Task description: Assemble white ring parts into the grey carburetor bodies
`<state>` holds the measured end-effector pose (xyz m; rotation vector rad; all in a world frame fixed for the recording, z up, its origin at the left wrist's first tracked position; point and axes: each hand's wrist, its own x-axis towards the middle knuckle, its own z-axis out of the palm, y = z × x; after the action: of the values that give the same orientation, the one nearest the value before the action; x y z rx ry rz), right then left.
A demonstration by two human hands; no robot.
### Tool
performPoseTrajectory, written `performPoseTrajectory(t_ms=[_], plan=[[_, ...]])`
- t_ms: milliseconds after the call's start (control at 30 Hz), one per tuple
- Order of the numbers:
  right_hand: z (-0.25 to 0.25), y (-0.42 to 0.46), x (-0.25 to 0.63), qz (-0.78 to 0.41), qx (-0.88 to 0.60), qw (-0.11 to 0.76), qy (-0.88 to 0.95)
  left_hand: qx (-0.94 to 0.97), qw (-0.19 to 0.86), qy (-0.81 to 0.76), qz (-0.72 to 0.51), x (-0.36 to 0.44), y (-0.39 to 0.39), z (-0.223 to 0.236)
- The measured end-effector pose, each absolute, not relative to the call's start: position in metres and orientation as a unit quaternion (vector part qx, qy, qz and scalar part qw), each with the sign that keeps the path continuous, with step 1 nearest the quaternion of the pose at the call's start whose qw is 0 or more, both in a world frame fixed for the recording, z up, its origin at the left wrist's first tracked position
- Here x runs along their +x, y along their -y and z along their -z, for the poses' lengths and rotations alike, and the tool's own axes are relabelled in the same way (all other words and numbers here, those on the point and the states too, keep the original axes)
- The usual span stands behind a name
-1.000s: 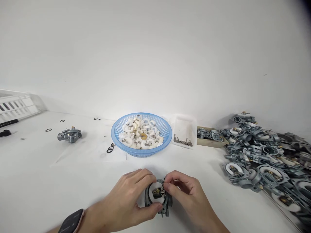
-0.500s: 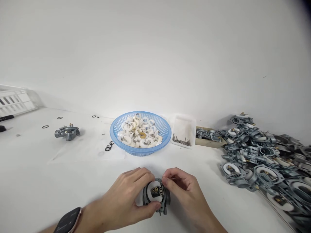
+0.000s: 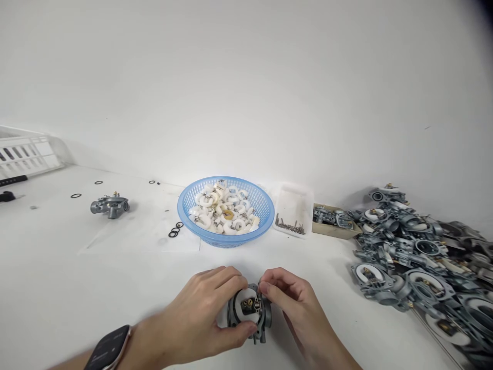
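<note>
A grey metal carburetor body (image 3: 248,312) with a round white-rimmed opening and brass parts inside rests on the white table near its front edge. My left hand (image 3: 200,313), with a dark smartwatch (image 3: 109,347) at the wrist, wraps round its left side, thumb below and fingers on top. My right hand (image 3: 295,306) pinches at the body's upper right rim with fingertips pressed together; what they pinch is too small to make out.
A blue basket (image 3: 226,236) of white ring-shaped parts stands behind. Right of it are a clear tray of small pins (image 3: 291,213), a cardboard box (image 3: 334,222) and a big heap of carburetor bodies (image 3: 419,262). One lone carburetor body (image 3: 110,205), black O-rings (image 3: 174,230) and a white crate (image 3: 26,156) lie left.
Both hands stay on the carburetor body with only slight finger shifts. The view has drifted a little.
</note>
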<state>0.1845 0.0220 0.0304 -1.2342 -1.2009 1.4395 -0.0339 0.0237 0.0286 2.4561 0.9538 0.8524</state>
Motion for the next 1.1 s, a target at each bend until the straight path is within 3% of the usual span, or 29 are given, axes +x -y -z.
performPoseTrajectory(t_ms=[1100], plan=[[-0.036,-0.0251,0.1873,-0.509,-0.489,0.392,0.59,0.868,0.194,-0.349,-0.295,-0.0342,-0.0223,-0.0311]])
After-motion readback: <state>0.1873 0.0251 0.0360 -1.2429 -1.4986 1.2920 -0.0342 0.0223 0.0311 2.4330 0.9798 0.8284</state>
